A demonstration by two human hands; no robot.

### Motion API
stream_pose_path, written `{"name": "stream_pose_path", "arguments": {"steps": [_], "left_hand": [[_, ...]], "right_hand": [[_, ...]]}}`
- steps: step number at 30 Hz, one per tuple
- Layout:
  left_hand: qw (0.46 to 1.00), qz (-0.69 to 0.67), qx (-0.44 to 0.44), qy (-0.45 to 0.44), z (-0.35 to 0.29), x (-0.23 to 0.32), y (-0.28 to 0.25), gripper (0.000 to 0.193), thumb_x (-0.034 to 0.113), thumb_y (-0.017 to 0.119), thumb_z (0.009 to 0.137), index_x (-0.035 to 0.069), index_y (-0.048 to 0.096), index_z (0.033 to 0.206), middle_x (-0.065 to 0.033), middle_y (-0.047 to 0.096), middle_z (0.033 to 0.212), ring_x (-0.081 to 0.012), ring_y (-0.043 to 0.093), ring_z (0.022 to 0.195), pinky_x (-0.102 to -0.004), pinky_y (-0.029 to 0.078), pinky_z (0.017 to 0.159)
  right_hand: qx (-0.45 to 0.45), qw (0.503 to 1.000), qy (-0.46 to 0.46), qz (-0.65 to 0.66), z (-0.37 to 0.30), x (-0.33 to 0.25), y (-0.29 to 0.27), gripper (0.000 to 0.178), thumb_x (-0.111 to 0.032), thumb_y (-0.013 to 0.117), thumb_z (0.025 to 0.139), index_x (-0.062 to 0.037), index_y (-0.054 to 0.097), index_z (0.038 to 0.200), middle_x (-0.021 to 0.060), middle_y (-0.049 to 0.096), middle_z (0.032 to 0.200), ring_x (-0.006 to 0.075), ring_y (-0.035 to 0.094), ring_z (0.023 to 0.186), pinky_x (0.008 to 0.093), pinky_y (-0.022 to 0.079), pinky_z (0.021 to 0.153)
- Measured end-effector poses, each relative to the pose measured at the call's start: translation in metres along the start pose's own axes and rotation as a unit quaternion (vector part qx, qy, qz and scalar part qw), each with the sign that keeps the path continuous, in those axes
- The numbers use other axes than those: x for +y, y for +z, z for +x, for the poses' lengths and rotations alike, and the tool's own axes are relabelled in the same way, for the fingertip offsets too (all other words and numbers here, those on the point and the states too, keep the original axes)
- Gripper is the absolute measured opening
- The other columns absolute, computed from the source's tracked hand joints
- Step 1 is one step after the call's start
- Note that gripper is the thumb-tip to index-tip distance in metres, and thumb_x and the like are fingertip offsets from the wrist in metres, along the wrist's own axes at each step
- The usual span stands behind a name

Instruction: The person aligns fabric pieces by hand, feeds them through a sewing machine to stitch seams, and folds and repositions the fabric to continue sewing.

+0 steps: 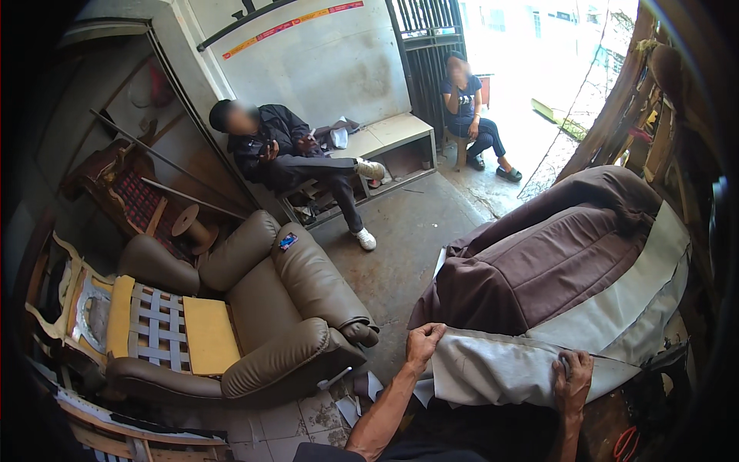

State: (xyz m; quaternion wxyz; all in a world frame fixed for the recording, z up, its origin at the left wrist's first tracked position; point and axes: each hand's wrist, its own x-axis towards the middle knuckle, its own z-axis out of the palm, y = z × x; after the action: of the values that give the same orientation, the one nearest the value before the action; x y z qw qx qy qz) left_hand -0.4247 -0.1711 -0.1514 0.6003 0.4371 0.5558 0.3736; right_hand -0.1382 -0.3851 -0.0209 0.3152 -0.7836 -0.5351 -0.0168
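A dark brown upholstery cover with stitched seams lies in a bulky heap in front of me on the right. Its pale grey backing flap is turned toward me along the near edge. My left hand is closed, pinching the left corner of that flap between thumb and fingers. Over the flap's right part, my right hand has its fingers bent and gathered on the grey cloth. Whatever supports the cover is mostly hidden beneath it.
A brown recliner armchair stands at left, a phone on it. Next to it is a bare webbed frame with yellow foam. One person sits on a low bench; another sits by the gate. Scraps litter the floor.
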Motion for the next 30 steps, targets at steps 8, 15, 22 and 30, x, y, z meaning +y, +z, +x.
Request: {"name": "stream_pose_path", "arguments": {"steps": [8, 15, 22, 30], "left_hand": [[1.0, -0.007, -0.006, -0.01, -0.006, 0.002, 0.001, 0.023, 0.023, 0.08, 0.095, 0.001, 0.081, 0.104, 0.0006, 0.074, 0.088, -0.0073, 0.062, 0.078, -0.0251, 0.05, 0.072], [0.999, -0.017, -0.002, 0.027, 0.001, -0.014, -0.002, 0.024, 0.029, 0.08, 0.094, 0.007, 0.082, 0.104, 0.0042, 0.073, 0.083, -0.0051, 0.058, 0.071, -0.0255, 0.046, 0.063], [0.999, -0.03, -0.016, 0.015, -0.001, -0.007, 0.009, 0.024, 0.022, 0.077, 0.097, 0.001, 0.079, 0.108, 0.0016, 0.072, 0.09, -0.0075, 0.058, 0.078, -0.0264, 0.048, 0.072], [0.985, -0.001, 0.023, 0.172, -0.026, 0.034, 0.039, 0.024, 0.025, 0.058, 0.109, 0.006, 0.066, 0.098, 0.0048, 0.057, 0.083, -0.0059, 0.05, 0.076, -0.0249, 0.044, 0.07]], "right_hand": [[0.027, 0.999, -0.004, 0.027, 0.004, 0.002, 0.001, 0.014, -0.006, 0.073, 0.084, 0.0007, 0.066, 0.094, 0.0177, 0.061, 0.098, 0.0373, 0.057, 0.097, 0.0459, 0.047, 0.088], [0.01, 0.999, 0.0, -0.046, -0.008, -0.023, 0.0, 0.01, 0.0, 0.069, 0.084, 0.0024, 0.06, 0.088, 0.0191, 0.058, 0.09, 0.04, 0.056, 0.091, 0.0507, 0.045, 0.083], [0.031, 0.989, 0.035, 0.143, 0.002, -0.055, -0.033, 0.003, -0.003, 0.068, 0.09, -0.001, 0.066, 0.091, 0.0166, 0.07, 0.101, 0.0365, 0.065, 0.099, 0.0424, 0.049, 0.093], [-0.043, 0.959, 0.014, 0.281, 0.006, -0.125, -0.01, 0.007, -0.007, 0.065, 0.097, -0.0028, 0.069, 0.093, 0.0163, 0.071, 0.093, 0.037, 0.07, 0.087, 0.0431, 0.055, 0.08]]}}
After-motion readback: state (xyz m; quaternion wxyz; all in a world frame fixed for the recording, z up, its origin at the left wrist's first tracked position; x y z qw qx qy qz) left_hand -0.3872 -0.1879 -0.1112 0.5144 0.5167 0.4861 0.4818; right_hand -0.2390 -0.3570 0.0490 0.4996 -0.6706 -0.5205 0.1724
